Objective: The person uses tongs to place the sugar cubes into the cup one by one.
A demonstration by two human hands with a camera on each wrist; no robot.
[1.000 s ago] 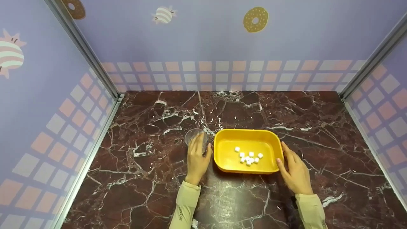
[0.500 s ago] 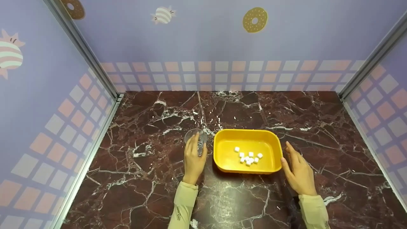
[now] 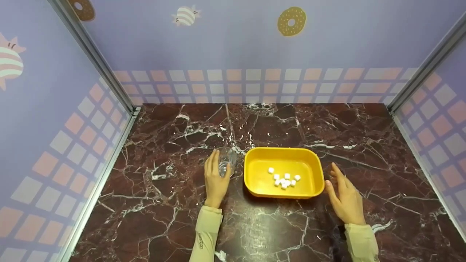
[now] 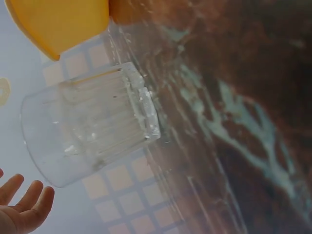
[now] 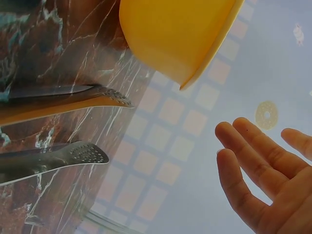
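A clear glass (image 3: pixel 225 166) stands upright on the table, left of a yellow basin (image 3: pixel 255 189) that holds several small white cubes (image 3: pixel 284 182). My left hand (image 3: pixel 216 182) is at the near left side of the glass, fingers extended. In the left wrist view, its fingertips (image 4: pixel 45 200) are apart from the glass (image 4: pixel 92 124). My right hand (image 3: pixel 346 200) is just right of the basin, fingers spread and holding nothing. Metal tongs (image 5: pixel 78 155) with perforated tips lie below that hand in the right wrist view; in the head view the arm mostly hides them.
The dark red marble table (image 3: pixel 164 225) meets patterned purple panels (image 3: pixel 233 43) at the back and both sides. A metal rail (image 3: pixel 100 182) runs along the left edge.
My left hand has moved left, away from the basin, uncovering more of the glass. My right hand has drawn off the basin's right rim, to the right. Basin, cubes and glass stay put.
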